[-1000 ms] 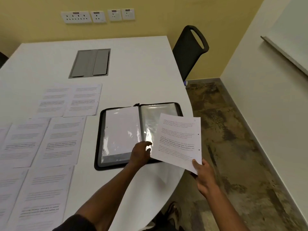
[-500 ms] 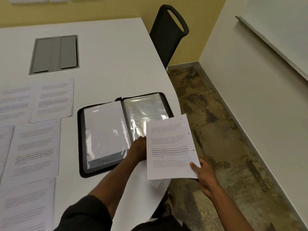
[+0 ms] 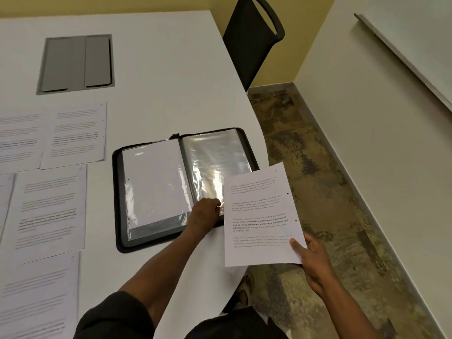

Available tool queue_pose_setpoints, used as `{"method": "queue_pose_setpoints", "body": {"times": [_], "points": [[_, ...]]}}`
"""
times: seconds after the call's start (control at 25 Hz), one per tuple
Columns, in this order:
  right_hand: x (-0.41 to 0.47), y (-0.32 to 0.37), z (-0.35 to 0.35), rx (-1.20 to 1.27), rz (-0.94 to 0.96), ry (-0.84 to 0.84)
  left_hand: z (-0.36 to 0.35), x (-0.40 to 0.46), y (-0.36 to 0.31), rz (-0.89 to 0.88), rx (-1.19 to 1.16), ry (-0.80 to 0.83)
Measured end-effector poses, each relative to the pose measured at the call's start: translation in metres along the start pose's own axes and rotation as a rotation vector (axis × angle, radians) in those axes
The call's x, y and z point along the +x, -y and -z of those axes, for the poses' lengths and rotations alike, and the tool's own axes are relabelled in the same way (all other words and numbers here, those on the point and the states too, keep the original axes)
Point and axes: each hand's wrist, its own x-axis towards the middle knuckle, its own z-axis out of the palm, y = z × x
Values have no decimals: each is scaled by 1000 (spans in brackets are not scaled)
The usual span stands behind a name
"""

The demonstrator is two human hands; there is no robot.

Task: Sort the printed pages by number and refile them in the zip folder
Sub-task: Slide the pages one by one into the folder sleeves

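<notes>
Head view: my right hand (image 3: 311, 261) pinches a page (image 3: 263, 214) by its lower right corner, thumb on top, held just off the table edge. The folder (image 3: 238, 140) lies open at ten o'clock from it. My left hand (image 3: 205, 214), the nearer one, grips the empty right sleeve (image 3: 215, 167) at its lower edge. The page's long axis runs roughly along the sleeve's. More pages (image 3: 52, 211) lie well to the left.

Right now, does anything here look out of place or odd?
Little stands out. The zip folder lies askew, one corner past the table edge. The right hand holds a printed page partly out over the floor.
</notes>
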Motion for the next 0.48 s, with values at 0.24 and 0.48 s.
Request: {"method": "queue_pose_setpoints", "body": {"times": [0.24, 0.48], "points": [[-14, 0, 10, -67, 53, 0, 6, 8, 7, 199, -412, -53], [-44, -26, 19, -223, 121, -82, 8, 12, 8, 178, -356, -38]]}}
